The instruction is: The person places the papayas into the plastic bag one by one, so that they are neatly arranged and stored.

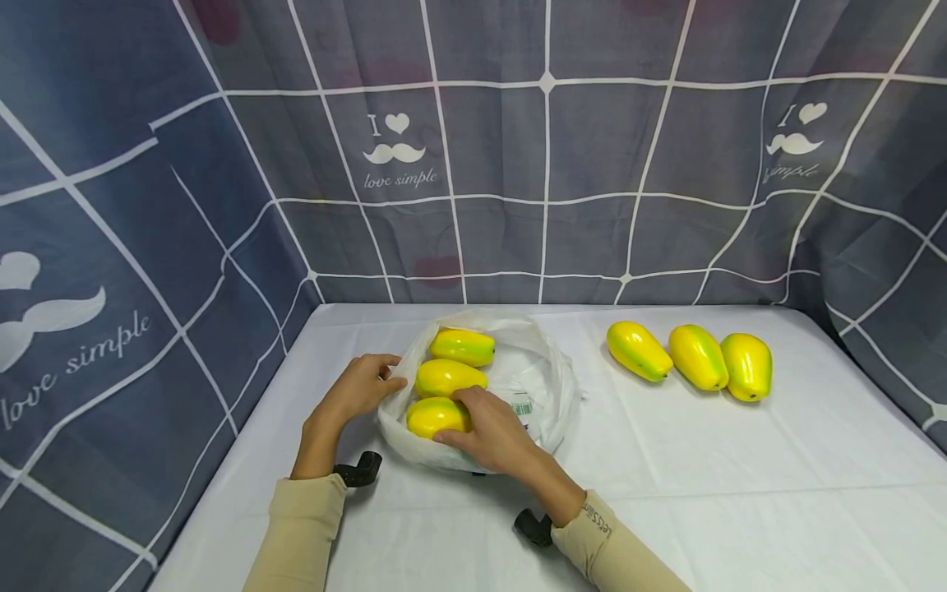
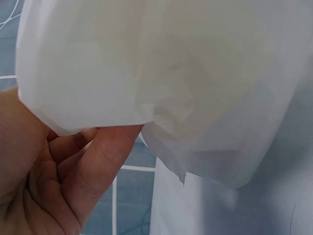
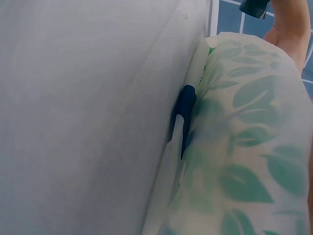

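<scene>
A white plastic bag (image 1: 560, 382) lies on the table with its mouth spread wide. Three yellow-green papayas are inside along its left side: a far one (image 1: 462, 347), a middle one (image 1: 447, 377) and a near one (image 1: 436, 418). My left hand (image 1: 361, 386) pinches the bag's left rim; in the left wrist view the white film (image 2: 98, 68) covers part of the fingers (image 2: 102, 166). With thumb and fingers my right hand (image 1: 496, 432) grips the near papaya inside the bag. The right wrist view shows the bag's green leaf print (image 3: 257, 117), while that hand is hidden.
Three more papayas lie at the back right of the white-covered table (image 1: 703, 526): one on the left (image 1: 639, 349), one in the middle (image 1: 698, 357) and one on the right (image 1: 747, 367). Grey checked curtains (image 1: 488, 148) stand behind and to the left.
</scene>
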A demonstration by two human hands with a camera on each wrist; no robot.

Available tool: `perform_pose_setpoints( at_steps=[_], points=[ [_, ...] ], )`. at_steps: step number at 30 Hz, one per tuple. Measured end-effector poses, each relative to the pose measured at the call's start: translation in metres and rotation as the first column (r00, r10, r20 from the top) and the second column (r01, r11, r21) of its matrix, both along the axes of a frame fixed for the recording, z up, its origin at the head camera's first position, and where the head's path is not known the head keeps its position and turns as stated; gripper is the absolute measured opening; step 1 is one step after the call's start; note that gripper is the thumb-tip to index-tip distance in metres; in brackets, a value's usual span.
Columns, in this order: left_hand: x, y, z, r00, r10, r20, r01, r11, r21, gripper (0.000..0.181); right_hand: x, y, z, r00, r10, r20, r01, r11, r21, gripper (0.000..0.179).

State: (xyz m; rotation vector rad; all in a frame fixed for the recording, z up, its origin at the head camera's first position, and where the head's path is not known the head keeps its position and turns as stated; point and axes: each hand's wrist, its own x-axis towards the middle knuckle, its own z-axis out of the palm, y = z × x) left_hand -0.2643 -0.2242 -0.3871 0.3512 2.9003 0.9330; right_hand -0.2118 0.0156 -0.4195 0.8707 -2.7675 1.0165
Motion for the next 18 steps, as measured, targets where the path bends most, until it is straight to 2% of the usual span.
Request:
perform_pose_setpoints(
  at_steps=[9, 18],
  points=[
    [0.0001, 0.0002, -0.0016, 1.0, -0.006, 0.001, 0.006, 1.0, 0.004, 0.036, 0.0017, 0.0017, -0.0007, 1.0, 0.007, -0.002, -0.007, 1.0, 0.012, 0.056],
    [-0.0005, -0.0004, -0.0023, 1.0, -0.006, 0.0, 0.006, 1.0, -0.007, 0.036, 0.005, 0.0047, -0.0002, 1.0, 0.008, 0.008, -0.008, 1.0, -0.019, 0.054]
  ],
)
